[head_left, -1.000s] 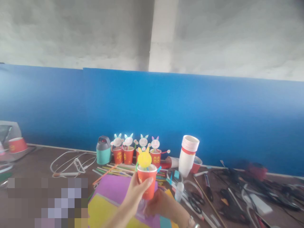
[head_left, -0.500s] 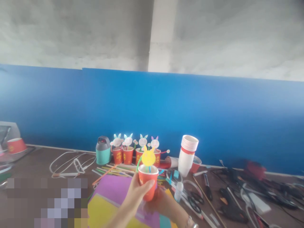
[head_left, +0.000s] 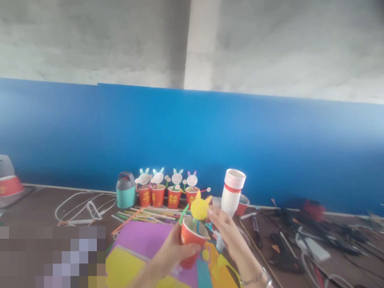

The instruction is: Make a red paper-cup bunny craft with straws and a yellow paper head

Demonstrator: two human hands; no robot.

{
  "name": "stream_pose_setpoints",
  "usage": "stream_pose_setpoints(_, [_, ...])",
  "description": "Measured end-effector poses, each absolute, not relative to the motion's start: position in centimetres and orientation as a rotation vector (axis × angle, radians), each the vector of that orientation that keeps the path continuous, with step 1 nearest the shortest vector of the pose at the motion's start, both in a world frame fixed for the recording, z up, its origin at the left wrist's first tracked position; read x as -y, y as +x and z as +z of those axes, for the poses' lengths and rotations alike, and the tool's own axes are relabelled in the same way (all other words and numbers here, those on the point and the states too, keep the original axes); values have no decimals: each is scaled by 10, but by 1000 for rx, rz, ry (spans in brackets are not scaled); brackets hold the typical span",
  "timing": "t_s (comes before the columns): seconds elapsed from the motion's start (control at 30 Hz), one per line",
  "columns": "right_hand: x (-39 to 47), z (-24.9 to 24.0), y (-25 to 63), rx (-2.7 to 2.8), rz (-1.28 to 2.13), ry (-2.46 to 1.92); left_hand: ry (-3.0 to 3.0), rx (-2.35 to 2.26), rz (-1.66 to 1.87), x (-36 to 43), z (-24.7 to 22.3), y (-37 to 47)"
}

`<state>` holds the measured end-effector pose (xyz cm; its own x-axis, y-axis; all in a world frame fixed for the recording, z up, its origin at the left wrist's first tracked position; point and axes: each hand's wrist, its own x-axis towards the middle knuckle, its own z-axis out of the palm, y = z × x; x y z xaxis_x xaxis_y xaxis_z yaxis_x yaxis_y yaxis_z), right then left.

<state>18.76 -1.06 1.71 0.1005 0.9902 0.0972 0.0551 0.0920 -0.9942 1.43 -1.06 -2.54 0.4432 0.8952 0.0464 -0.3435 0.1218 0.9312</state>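
My left hand [head_left: 175, 250] is wrapped around a red paper cup [head_left: 192, 234], held tilted above the coloured paper. From the cup's mouth rises a yellow paper rabbit head [head_left: 199, 208] with two pointed ears, on a blue stem. A green strip [head_left: 184, 214] sticks up at the cup's left rim. My right hand [head_left: 226, 230], with a bracelet at the wrist, pinches the rabbit head's right edge. Purple paper [head_left: 144, 238] and yellow paper [head_left: 126, 266] lie beneath, partly covered by my left arm.
Several red cups [head_left: 174, 198] with white rabbit heads line the back, beside a teal and grey bottle [head_left: 126, 192]. A white cup stack [head_left: 232, 196] stands to their right. Thin coloured sticks [head_left: 147, 215] lie in front. A glue gun [head_left: 285, 252], cables and a power strip [head_left: 313, 248] crowd the right.
My right hand has come up from beneath the cup to the rabbit head's right edge. The cup has shifted right and tilted, still in my left hand. The view has shifted slightly.
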Motion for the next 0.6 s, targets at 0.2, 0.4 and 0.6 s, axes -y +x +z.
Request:
stream_pose_setpoints(0.2, [15,18,173,1147,984,-1342,1108,-630,995,12,-27,17])
stream_pose_setpoints(0.4, [10,9,166,1180,885,-1235,1111,-653,1138,10,-29,20])
stream_pose_setpoints(0.6, [9,4,163,1162,928,-1193,1109,-581,1149,10,-34,24])
